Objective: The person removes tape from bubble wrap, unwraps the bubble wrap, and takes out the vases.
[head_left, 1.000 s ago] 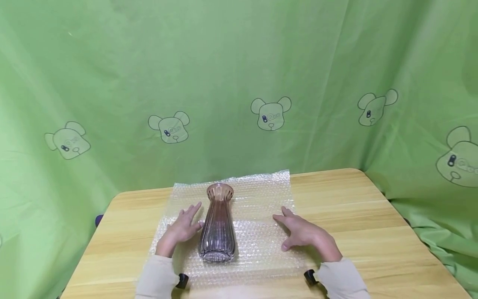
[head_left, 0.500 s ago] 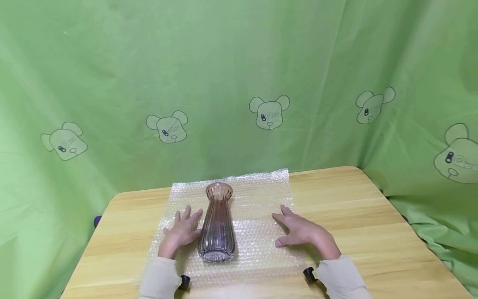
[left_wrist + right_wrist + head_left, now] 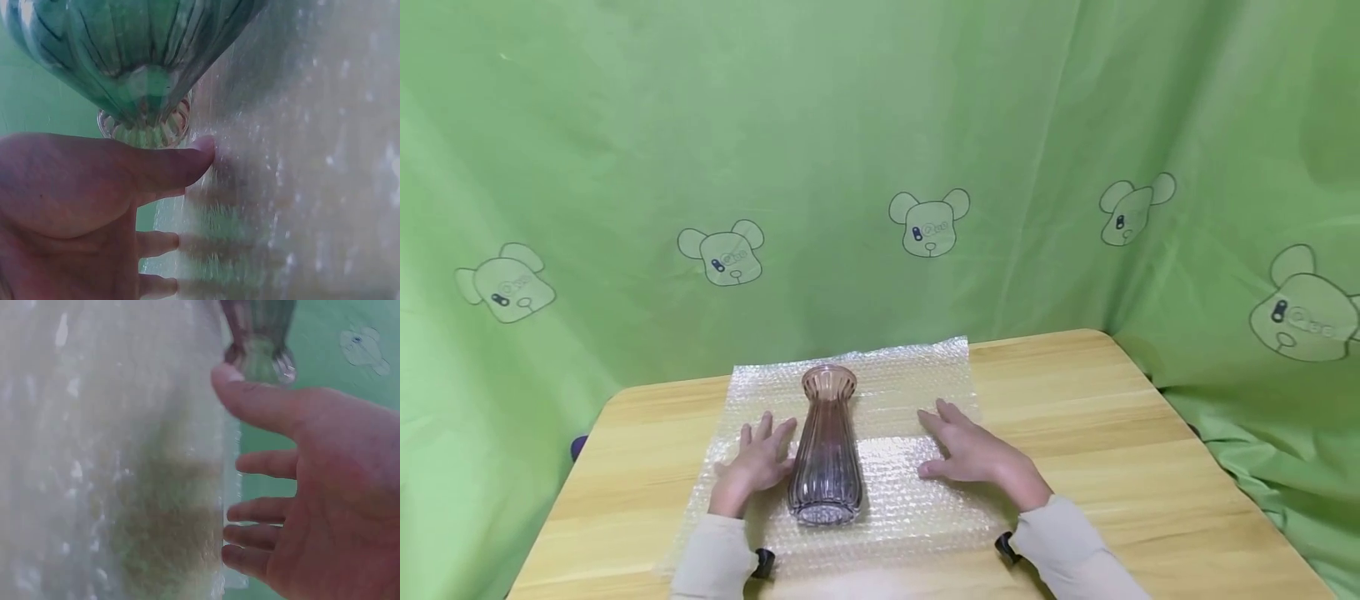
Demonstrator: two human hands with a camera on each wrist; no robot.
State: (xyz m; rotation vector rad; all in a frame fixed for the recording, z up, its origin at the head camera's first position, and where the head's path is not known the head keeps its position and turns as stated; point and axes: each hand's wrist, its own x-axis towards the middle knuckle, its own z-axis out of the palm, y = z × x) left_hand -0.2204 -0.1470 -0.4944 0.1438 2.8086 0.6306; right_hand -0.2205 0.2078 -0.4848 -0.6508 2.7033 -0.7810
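A ribbed glass vase [image 3: 827, 450], pinkish at the neck and smoky grey toward the base, lies on its side on a sheet of bubble wrap [image 3: 895, 500], mouth pointing away from me. Close along its left side is my left hand [image 3: 754, 467], fingers spread; the left wrist view shows the thumb [image 3: 187, 165] reaching the wrap. Whether that thumb touches the vase I cannot tell. Over the right part of the wrap my right hand [image 3: 970, 450] has its fingers spread, apart from the vase. Both palms hold nothing.
The wrap lies on a wooden table [image 3: 1075, 417] with rounded far corners. A green curtain [image 3: 850, 108] printed with bear heads hangs behind and along the sides. Dark wrist devices [image 3: 1006, 547] sit under both sleeves.
My right hand has moved left over the wrap, nearer the vase. The left hand's fingers have spread a little beside the vase. The head view has turned slightly right.
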